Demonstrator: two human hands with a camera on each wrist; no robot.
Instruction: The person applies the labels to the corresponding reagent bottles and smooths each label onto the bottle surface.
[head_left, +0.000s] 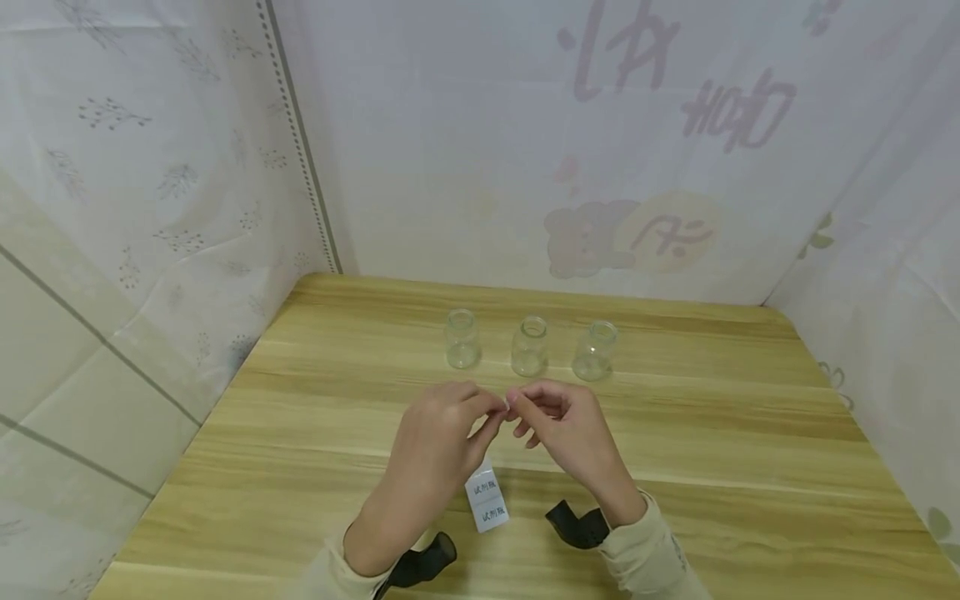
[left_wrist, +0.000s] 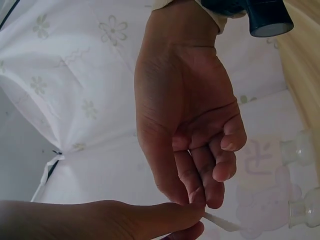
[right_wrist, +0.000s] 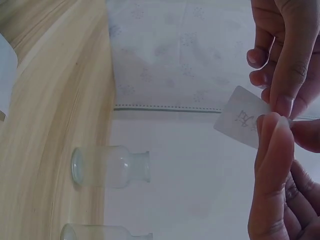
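Observation:
Both hands meet above the wooden table, near its middle. A small white label (right_wrist: 240, 117) with dark characters is pinched between them; its thin edge sticks out past the fingertips in the left wrist view. My left hand (head_left: 438, 433) pinches the label with thumb and index finger. My right hand (head_left: 577, 429) also has thumb and index finger on it, its other fingers loosely curled. Under the hands a white label strip (head_left: 487, 502) with black characters lies on the table, its upper end hidden by the left hand.
Three clear glass bottles, a left one (head_left: 462, 342), a middle one (head_left: 529, 348) and a right one (head_left: 594, 354), stand upright in a row beyond the hands. Each has an uncovered mouth. Printed white cloth (head_left: 450, 150) hangs around the wooden table (head_left: 750, 433).

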